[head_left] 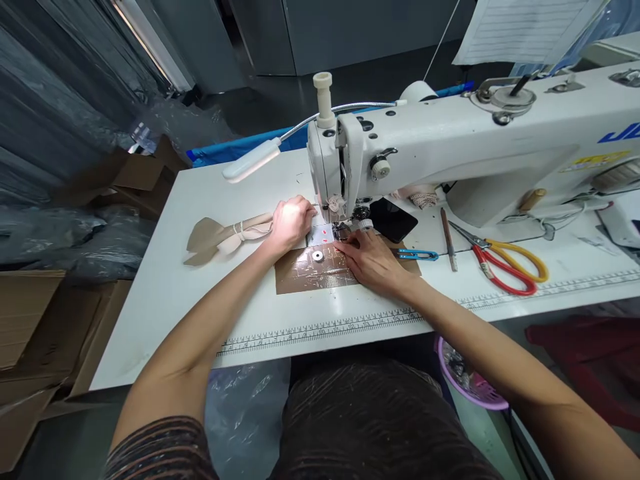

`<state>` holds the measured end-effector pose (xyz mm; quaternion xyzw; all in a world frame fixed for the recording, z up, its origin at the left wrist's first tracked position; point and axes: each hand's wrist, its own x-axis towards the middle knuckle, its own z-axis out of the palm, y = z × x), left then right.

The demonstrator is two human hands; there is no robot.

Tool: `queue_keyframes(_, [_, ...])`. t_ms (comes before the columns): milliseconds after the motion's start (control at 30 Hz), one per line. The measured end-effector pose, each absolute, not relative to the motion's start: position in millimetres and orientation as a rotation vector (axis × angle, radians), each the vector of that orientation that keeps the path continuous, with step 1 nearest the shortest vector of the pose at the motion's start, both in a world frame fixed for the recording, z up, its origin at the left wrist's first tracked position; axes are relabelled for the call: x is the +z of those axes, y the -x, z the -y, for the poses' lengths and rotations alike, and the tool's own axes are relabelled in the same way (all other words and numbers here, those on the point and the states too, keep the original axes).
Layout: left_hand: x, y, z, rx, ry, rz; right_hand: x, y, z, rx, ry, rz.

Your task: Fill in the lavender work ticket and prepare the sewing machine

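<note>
Beside the needle area of a white sewing machine, my left hand has its fingers curled together; what they pinch is hidden. A beige fabric piece, gathered with a pale band, lies to the left and runs up to that hand. Just right of the presser foot is my right hand, its thumb and fingers bent close together near the metal needle plate. Anything between those fingertips is too small to make out. Both hands rest over a brown, shiny plate or beside it.
Blue thread snips, a black phone, a brown pen-like stick and scissors with red and yellow handles lie rightward. A lamp hangs over the table. A printed ruler follows the front edge; cardboard boxes stand left.
</note>
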<state>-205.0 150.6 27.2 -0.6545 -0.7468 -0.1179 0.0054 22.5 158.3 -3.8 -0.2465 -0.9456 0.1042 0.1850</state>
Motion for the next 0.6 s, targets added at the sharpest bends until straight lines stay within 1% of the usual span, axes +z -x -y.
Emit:
queue_keyframes(100, [24, 207, -163, -0.311, 1.956, 2.358, -6, -26, -160, 0.311, 0.654, 2.620])
queue_keyframes(233, [23, 217, -170, -0.380, 1.890, 2.421, -7, -27, -164, 0.344, 0.627, 2.605])
queue_keyframes(333, [29, 223, -166, -0.433, 1.972, 2.404, -5, -26, -164, 0.331, 0.643, 2.640])
queue_keyframes(500, [45, 215, -120, -0.481, 2.132, 2.187, 4, -21, -162, 0.309, 0.729, 2.740])
queue_keyframes(600, [44, 204, -71, -0.397, 2.221, 1.903, 7, -16, -163, 0.356, 0.776, 2.745])
